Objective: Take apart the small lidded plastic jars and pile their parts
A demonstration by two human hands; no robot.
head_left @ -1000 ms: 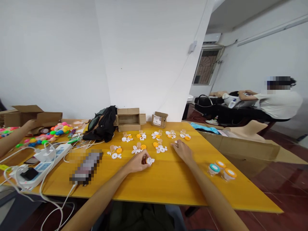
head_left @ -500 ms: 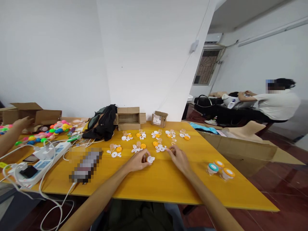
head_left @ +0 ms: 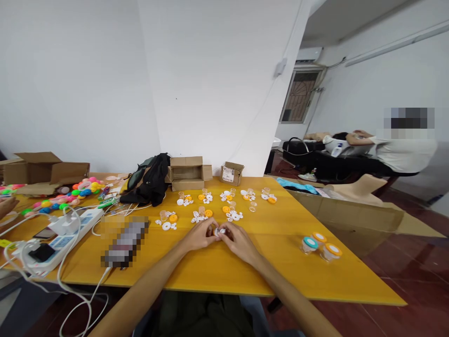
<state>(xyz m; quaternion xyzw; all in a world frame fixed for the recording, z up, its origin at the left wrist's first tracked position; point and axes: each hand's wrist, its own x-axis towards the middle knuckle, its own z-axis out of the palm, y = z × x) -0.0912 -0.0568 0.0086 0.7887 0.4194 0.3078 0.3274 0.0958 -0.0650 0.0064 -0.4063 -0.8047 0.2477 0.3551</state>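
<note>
My left hand (head_left: 199, 237) and my right hand (head_left: 237, 239) meet over the middle of the yellow table (head_left: 266, 271). Between their fingertips sits a small orange and white plastic part (head_left: 218, 231), pinched from both sides. Just beyond my hands lie several little groups of white gear-like pieces, orange caps and clear cups (head_left: 232, 211). Three finished small jars with orange and teal lids (head_left: 320, 245) stand to the right.
Open cardboard boxes (head_left: 186, 172) and a black bag (head_left: 150, 181) line the table's far edge. A white power strip with cables (head_left: 59, 235) and colourful toys (head_left: 77, 191) lie at the left, where another person's hand shows. A person sits at the back right.
My right hand has drawn back from the far parts and come in to the left, joining my left hand on the small part. The other person's arm at the left has pulled away.
</note>
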